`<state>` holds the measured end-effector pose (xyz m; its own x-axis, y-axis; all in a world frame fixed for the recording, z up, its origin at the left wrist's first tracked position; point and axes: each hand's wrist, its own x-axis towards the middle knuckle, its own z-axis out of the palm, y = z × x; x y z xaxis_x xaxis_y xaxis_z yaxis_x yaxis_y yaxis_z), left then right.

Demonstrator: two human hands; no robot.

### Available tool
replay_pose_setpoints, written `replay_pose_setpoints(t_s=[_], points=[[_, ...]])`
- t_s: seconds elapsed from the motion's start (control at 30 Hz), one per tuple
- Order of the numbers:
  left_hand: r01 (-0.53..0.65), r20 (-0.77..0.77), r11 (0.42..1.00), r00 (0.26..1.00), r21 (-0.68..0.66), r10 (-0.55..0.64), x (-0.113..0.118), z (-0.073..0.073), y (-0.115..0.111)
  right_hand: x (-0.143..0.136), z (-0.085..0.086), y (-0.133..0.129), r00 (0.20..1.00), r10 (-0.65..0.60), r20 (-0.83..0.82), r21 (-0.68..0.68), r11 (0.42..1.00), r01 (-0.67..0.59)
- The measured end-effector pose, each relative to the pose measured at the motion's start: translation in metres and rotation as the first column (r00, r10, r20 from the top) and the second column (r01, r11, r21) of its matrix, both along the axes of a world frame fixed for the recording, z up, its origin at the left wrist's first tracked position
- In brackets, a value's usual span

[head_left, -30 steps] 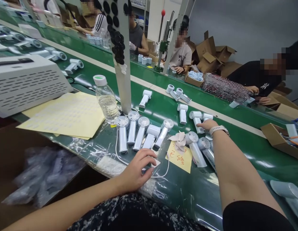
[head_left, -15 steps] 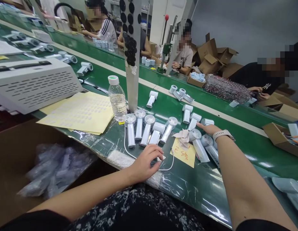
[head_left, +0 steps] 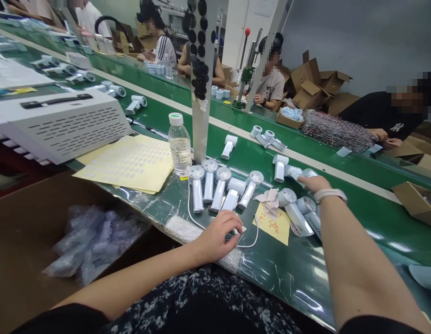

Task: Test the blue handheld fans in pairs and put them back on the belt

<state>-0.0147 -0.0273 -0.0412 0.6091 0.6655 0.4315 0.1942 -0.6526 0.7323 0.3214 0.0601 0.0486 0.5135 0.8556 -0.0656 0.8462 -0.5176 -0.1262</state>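
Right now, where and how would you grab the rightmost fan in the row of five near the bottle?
I'd pinch the fan across mid-handle from above, coming slightly from its right. The slim handle points toward the wearer, the round head sits beyond, and a neighbouring fan crowds the left.

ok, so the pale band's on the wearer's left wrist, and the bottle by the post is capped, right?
Wrong wrist: the head view shows the pale band on the right wrist; the left wrist is bare. The rest holds: the bottle by the post is capped.
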Motion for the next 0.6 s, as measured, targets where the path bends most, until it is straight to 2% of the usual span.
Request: replay_pose_setpoints(t_s=[0.1, 0.17, 0.23, 0.27, 0.3, 0.33, 0.37, 0.4, 0.47, 0.53, 0.6], points=[[0.055, 0.030, 0.992, 0.998, -0.118, -0.052, -0.002, 0.002, 0.001, -0.015, 0.014, -0.034, 0.997, -0.047, -0.069, 0.088, 0.995, 0.053], [0.127, 0.105, 0.935, 0.990, -0.331, -0.097, 0.004, 0.007, 0.002, -0.041, 0.011, -0.065, 0.994, 0.005, -0.109, 0.186, 0.982, 0.015], [0.290, 0.337, 0.786, 0.935, -0.546, -0.111, 0.016, 0.015, 0.003, -0.080, -0.002, -0.097, 0.985, 0.111, -0.129, 0.296, 0.953, -0.069], [0.394, 0.483, 0.690, 0.873, -0.607, -0.073, 0.024, 0.019, 0.003, -0.101, -0.010, -0.112, 0.958, 0.246, -0.147, 0.443, 0.882, -0.159], [0.487, 0.608, 0.602, 0.794, -0.633, -0.004, 0.032, 0.022, 0.003, -0.122, -0.019, -0.124, 0.919, 0.368, -0.142, 0.539, 0.808, -0.240], [0.550, 0.688, 0.533, 0.720, -0.642, 0.086, 0.039, 0.024, 0.004, -0.140, -0.028, -0.135, 0.880, 0.451, -0.149, 0.565, 0.769, -0.299], [0.580, 0.721, 0.482, 0.669, -0.657, 0.179, 0.044, 0.024, 0.005, -0.156, -0.035, -0.144, 0.859, 0.484, -0.164, 0.576, 0.754, -0.315], [0.586, 0.719, 0.437, 0.647, -0.682, 0.255, 0.047, 0.024, 0.007, -0.167, -0.039, -0.151, 0.840, 0.505, -0.196, 0.566, 0.758, -0.324], [0.573, 0.679, 0.369, 0.657, -0.732, 0.328, 0.044, 0.019, 0.011, -0.175, -0.042, -0.161, 0.790, 0.535, -0.302, 0.518, 0.787, -0.335], [0.570, 0.647, 0.309, 0.699, -0.761, 0.305, 0.034, 0.013, 0.015, -0.169, -0.039, -0.165, 0.693, 0.572, -0.439, 0.476, 0.802, -0.361], [0.576, 0.628, 0.253, 0.730, -0.777, 0.268, 0.023, 0.010, 0.018, -0.157, -0.039, -0.159, 0.643, 0.534, -0.548, 0.454, 0.836, -0.308]])
